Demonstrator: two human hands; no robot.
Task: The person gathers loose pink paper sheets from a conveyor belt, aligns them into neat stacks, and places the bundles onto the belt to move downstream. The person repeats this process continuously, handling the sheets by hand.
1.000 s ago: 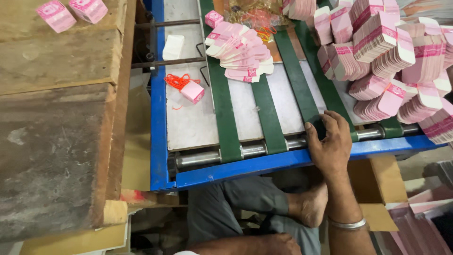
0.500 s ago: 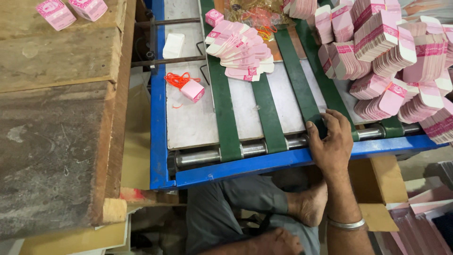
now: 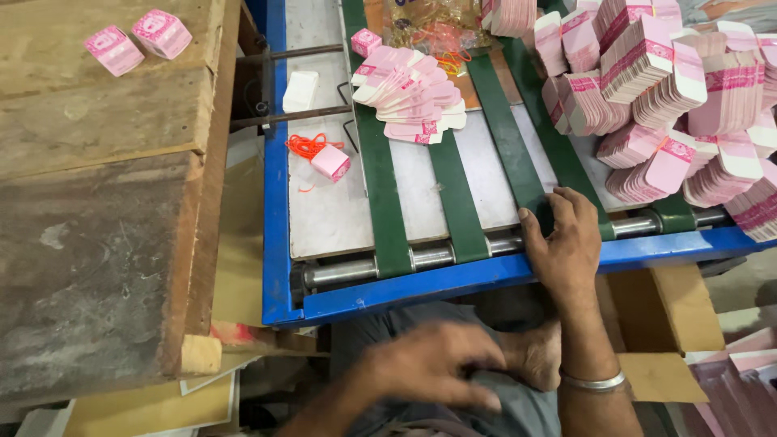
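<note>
While the right hand (image 3: pixel 566 243) rests spread and empty on a green belt (image 3: pixel 530 174), fanned pink cartons (image 3: pixel 413 97) await collection; the left hand (image 3: pixel 433 364) hovers open, holding nothing.

matt green rubbery belts (image 3: pixel 380 202), shiny steel roller (image 3: pixel 429 257), glossy blue painted frame (image 3: pixel 275 202), rough worn wooden bench (image 3: pixel 97 202).

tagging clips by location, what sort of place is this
Likely a small printing or packaging workshop: a blue conveyor table with green belts, and stacks of flat pink cartons piled on it. The right hand rests at the belt's end.
</note>
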